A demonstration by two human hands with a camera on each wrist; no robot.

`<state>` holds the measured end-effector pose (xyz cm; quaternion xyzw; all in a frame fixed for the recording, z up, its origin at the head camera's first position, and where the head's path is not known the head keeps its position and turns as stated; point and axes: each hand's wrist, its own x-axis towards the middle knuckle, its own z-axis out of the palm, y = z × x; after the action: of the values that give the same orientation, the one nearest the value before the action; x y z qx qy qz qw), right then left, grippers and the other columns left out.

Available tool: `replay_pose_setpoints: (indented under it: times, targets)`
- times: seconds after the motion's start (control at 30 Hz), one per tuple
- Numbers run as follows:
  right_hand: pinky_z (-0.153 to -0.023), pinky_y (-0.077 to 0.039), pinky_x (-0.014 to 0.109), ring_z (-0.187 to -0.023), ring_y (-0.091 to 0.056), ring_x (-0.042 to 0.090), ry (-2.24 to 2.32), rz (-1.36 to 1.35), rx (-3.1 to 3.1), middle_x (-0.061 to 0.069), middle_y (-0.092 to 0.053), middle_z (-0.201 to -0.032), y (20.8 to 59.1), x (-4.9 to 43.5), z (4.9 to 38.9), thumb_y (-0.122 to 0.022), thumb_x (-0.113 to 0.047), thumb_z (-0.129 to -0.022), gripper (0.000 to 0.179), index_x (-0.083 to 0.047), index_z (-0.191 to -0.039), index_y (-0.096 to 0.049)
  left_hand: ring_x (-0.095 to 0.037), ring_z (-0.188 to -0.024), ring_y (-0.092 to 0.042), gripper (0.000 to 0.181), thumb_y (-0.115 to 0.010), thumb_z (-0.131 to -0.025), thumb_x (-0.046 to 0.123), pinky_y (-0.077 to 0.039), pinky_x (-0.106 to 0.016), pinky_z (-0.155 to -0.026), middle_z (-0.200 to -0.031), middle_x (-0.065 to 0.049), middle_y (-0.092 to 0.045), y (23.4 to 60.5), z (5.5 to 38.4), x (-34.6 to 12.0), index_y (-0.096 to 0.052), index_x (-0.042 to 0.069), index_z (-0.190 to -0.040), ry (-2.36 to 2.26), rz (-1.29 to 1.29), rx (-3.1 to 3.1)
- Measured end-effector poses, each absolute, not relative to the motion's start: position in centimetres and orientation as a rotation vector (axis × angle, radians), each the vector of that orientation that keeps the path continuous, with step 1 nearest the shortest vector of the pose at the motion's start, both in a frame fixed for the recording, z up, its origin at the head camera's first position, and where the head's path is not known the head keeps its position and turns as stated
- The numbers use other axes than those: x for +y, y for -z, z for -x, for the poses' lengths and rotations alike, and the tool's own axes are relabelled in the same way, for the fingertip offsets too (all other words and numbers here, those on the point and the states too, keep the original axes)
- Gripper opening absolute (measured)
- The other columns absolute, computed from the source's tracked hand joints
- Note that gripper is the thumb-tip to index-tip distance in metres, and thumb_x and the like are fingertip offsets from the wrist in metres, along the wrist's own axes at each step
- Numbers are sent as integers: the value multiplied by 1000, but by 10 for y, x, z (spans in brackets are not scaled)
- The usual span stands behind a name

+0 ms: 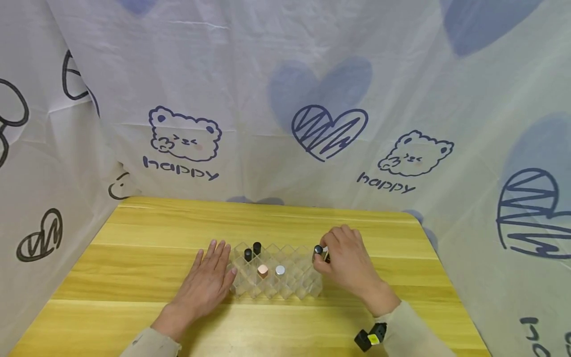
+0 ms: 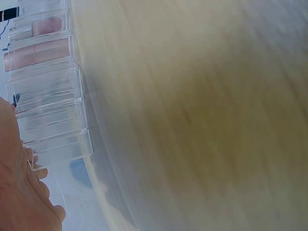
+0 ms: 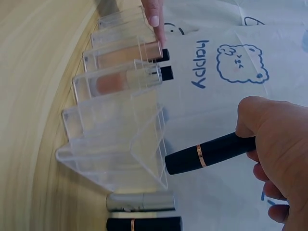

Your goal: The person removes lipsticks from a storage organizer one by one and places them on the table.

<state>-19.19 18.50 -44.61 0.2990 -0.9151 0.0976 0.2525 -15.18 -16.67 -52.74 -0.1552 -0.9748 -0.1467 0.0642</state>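
Note:
My right hand [image 1: 350, 263] pinches a black lipstick tube [image 3: 211, 154] with a rose-gold band. The tube's lower end is close to the top rim of a clear lipstick organizer [image 1: 292, 287] with diamond-shaped slots, at its right end. My left hand [image 1: 205, 277] lies with straight fingers along the organizer's left end, thumb at its edge. Inside the organizer stand a rose-gold lipstick [image 1: 262, 271], a tube with a silver top [image 1: 280, 270] and two black-capped tubes, one front [image 1: 248, 255] and one behind [image 1: 256, 248].
Just outside the organizer's right end, a silver tube [image 3: 142, 202] and another black tube [image 3: 144, 224] stand upright on the wooden table [image 1: 267, 327]. A white printed curtain [image 1: 250, 99] hangs behind the table and along its sides.

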Motion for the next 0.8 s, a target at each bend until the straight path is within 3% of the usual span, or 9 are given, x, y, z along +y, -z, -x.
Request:
replay_pose_setpoints:
  times: [0.8]
  targets:
    - [-74,-38,37,-83,-52,25,-259,-668,-2526,4,-62,-88,466,231,188,-79,-26,-80,24,-8,-90,-66,-41,-162,-18,67,-34,-115,42,-16,-64,-131,-171,-23,-29,527,152,-166,-30,-4,-163,451,470,-2950]
